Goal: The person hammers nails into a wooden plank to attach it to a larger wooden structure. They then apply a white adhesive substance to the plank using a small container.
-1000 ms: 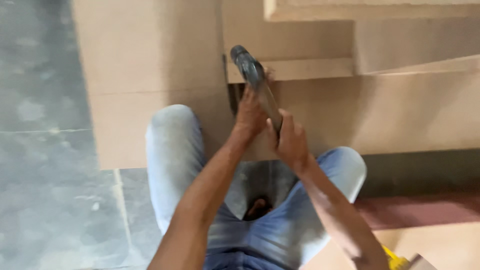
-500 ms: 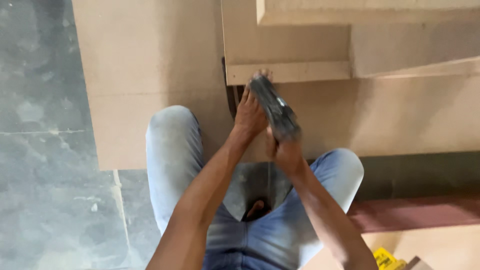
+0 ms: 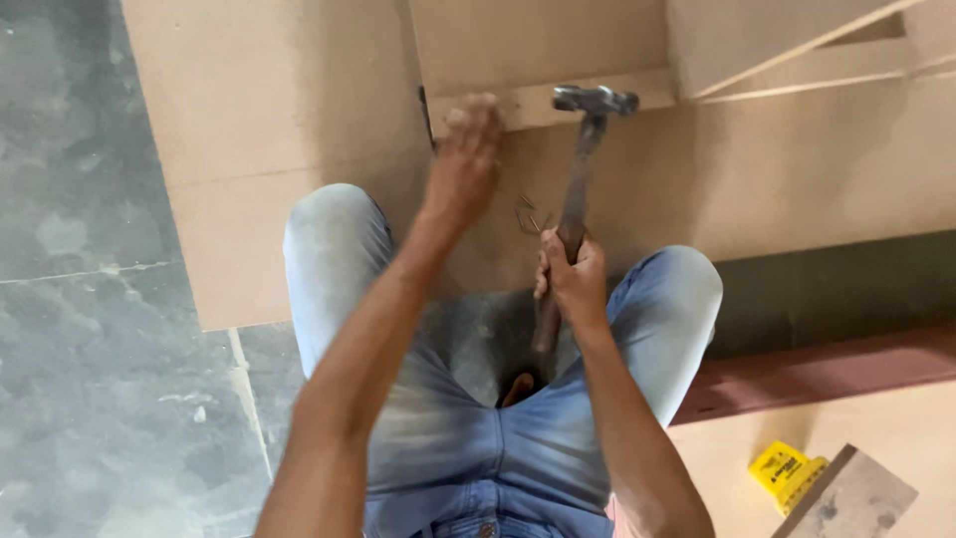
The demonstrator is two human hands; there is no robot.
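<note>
Steel-headed hammer with dark wooden handle point(image 3: 576, 199) stood nearly upright in frame, head resting at or just above the narrow pale wooden strip point(image 3: 558, 105) at the top centre, handle running down to the right hand.

Grey stone floor point(image 3: 90, 299) filled the left side. On it lay the large pale fibreboard panel point(image 3: 259, 149), flat, probably so it could take blows from above.

Left hand point(image 3: 463, 164) reached forward to the strip's near edge, fingers curled down against it, apparently steadying the piece or something small there. Fingertips blurred; could not tell whether they pinched a nail.

Small loose metal nails point(image 3: 528, 214) lay on the panel between the two hands, close by for picking up.

Right hand point(image 3: 570, 279) had its fingers closed fully round the hammer handle, low on the shaft, a grip suited to swinging. Handle end hidden between the blue-jeaned knees point(image 3: 329, 239).

Far right: dark reddish-brown wooden beam point(image 3: 827, 364), and a yellow plastic object point(image 3: 787, 473) partly covered by a grey board, cut off by the frame edge; its kind was unclear.
</note>
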